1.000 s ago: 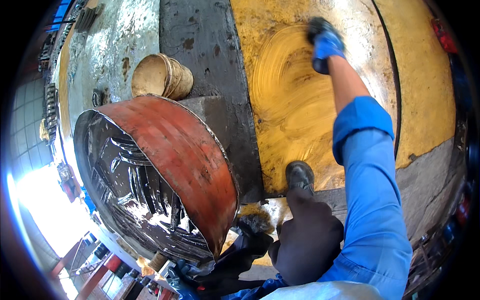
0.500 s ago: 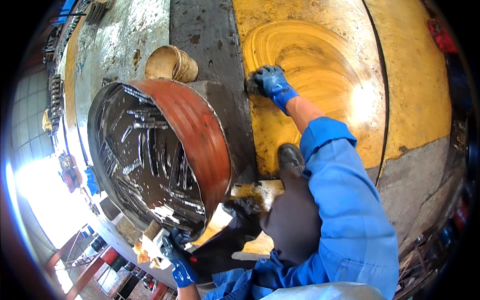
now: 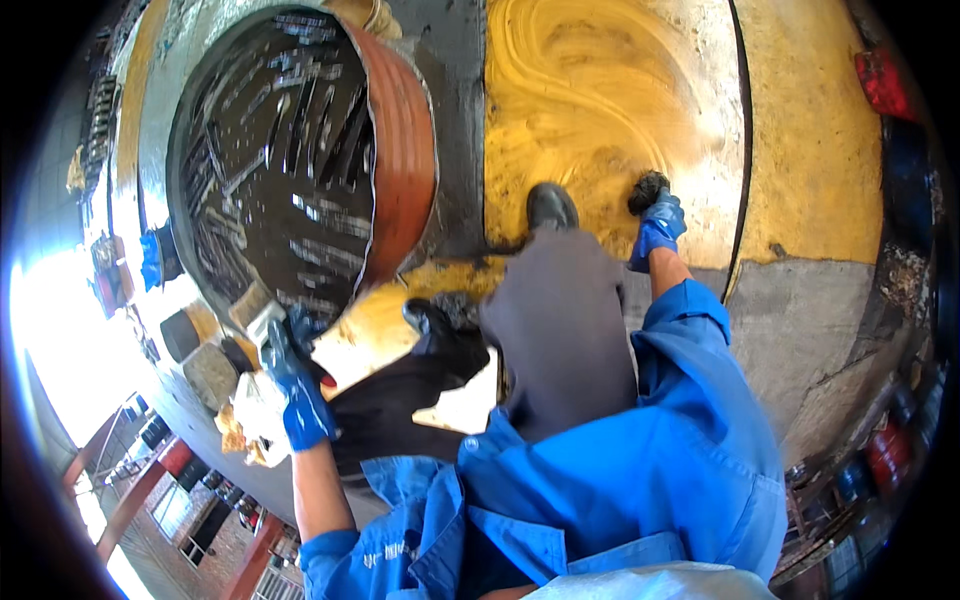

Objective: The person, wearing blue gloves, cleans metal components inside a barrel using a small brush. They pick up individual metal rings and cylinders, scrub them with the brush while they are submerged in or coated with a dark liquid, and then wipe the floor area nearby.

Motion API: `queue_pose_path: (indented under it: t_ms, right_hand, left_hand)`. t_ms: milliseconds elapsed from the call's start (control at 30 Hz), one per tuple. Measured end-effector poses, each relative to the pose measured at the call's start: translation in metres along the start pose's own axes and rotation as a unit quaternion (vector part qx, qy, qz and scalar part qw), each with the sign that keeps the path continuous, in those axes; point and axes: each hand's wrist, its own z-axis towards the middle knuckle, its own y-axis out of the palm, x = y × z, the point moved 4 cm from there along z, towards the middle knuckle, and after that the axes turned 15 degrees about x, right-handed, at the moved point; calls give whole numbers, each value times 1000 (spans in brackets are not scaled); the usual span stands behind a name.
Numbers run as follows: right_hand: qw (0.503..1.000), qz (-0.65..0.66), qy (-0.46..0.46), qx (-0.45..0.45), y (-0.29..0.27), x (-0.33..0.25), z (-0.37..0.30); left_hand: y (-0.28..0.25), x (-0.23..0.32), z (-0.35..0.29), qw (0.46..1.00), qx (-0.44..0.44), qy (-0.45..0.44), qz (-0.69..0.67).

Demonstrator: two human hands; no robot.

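My right hand (image 3: 660, 224), in a blue rubber glove, is closed on a dark scrubbing wad (image 3: 647, 192). The wad presses on a wet yellow floor plate (image 3: 585, 130) streaked with curved smears. At the near left, my left hand (image 3: 298, 388), gloved the same way, is closed around what looks like a wide brush with tan bristles (image 3: 250, 305). The brush is beside the near rim of a large round tub (image 3: 405, 165), red-brown outside. Dark liquid and many strip-shaped metal pieces (image 3: 310, 130) fill the tub.
A dirty pale bucket (image 3: 372, 16) stands beyond the tub. Small blocks (image 3: 210, 375) and a crumpled white bag (image 3: 258, 405) lie near my left hand. My boot (image 3: 550, 207) is on the yellow plate. Grey floor (image 3: 800, 320) extends to the right, with red containers (image 3: 882, 85) beyond.
My right hand has swept the wad across the plate, rightward and nearer to me. My view has shifted, so the tub appears higher. My left hand still holds the brush by the rim.
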Motion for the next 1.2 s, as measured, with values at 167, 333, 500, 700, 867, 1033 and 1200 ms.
queue_pose_path:
  t_ms: [167,333,500,700,867,1033,1200]
  right_hand:
    - [992,64,107,-31,14,-15,-48]
    - [925,354,-74,-116,5,-103,-40]
    - [865,421,-143,-232,-90,-238,-18]
    - [854,358,-176,-333,-189,-324,-53]
    - [810,497,-263,-167,-269,-321,21]
    - [737,524,-426,-34,-393,-351,-45]
    - [563,432,-703,48,-428,-341,-239]
  left_hand:
    - [10,6,-3,998,-13,-16,-64]
    - [8,6,5,995,-17,-24,-91]
    - [6,2,3,990,-29,-27,-138]
    - [-11,-8,1,989,10,-59,-133]
    - [36,-3,7,959,-74,-89,-257]
    - [39,6,7,972,-78,-74,-210]
    - [20,10,0,956,-35,-53,-285]
